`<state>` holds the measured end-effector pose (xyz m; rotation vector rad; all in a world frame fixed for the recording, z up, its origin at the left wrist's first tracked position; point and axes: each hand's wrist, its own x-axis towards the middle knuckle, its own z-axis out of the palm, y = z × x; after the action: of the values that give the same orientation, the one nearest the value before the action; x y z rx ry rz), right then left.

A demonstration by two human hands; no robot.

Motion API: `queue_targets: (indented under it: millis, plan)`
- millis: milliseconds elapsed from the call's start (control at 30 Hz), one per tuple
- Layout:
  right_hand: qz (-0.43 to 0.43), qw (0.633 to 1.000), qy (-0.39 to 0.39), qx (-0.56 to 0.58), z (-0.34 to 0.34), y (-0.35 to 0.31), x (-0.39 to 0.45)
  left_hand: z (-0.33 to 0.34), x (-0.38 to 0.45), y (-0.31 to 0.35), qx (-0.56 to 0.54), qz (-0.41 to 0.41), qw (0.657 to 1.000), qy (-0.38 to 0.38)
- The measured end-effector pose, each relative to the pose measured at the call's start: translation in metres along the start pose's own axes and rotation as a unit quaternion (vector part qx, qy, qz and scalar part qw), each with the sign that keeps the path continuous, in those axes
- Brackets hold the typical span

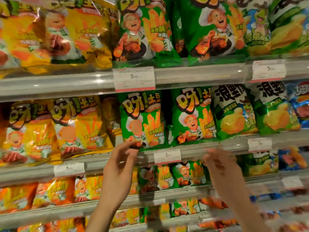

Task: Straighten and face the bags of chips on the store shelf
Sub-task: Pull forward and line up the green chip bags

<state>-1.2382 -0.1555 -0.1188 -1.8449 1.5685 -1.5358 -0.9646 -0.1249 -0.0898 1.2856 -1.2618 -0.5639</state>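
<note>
My left hand [120, 158] pinches bottom-left corner of green chip bag [142, 118], upright at shelf edge [197, 152], mid shelf. Right hand [217, 162] at 3 o'clock, blurred; grip can't tell.

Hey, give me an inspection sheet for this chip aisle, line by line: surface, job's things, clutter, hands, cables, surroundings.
Surface: middle shelf with a clear front rail carrying a price tag.
Job's things: two green bags upright, fronts outward, a dark gap between them; yellow bags to their left lean and overlap.
Clutter: nothing seen.
Hands: left hand raised, fingers at the left green bag's bottom edge, grip unclear; right hand motion-blurred below the rail, holding nothing visible.
Cables: nothing seen.
Surroundings: upper shelf and lower shelves stocked with similar bags; blue bags at far right.
</note>
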Motion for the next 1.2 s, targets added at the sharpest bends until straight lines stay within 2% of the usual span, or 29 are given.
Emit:
queue_targets:
  millis: [133,300,500,667,833,1000,1067,1200]
  plan:
    - [-0.025,1.000,0.010,-0.017,0.034,-0.036,-0.001,-0.027,0.015,0.001,0.016,0.028,0.999,-0.010]
    - [0.041,0.992,-0.069,0.100,0.077,-0.089,0.025,-0.034,0.044,0.007,0.060,0.058,0.997,-0.003]
    - [0.111,0.974,-0.178,0.088,0.119,-0.119,0.083,-0.013,0.093,0.012,0.072,0.009,0.996,-0.050]
    - [0.145,0.970,-0.152,0.125,0.133,-0.113,0.096,0.001,0.110,0.011,-0.002,-0.022,0.996,-0.090]
    - [0.141,0.979,-0.130,0.063,0.130,-0.113,0.099,0.012,0.109,0.011,0.022,-0.033,0.996,-0.074]
    - [0.121,0.985,-0.122,0.025,0.131,-0.112,0.101,0.019,0.110,0.010,0.037,-0.061,0.996,-0.050]
    - [0.096,0.987,-0.126,0.034,0.125,-0.113,0.096,0.016,0.110,0.007,0.044,-0.048,0.997,-0.035]
    - [-0.067,0.995,-0.070,-0.023,0.111,-0.120,0.091,0.010,0.115,0.007,0.082,0.065,0.994,0.032]
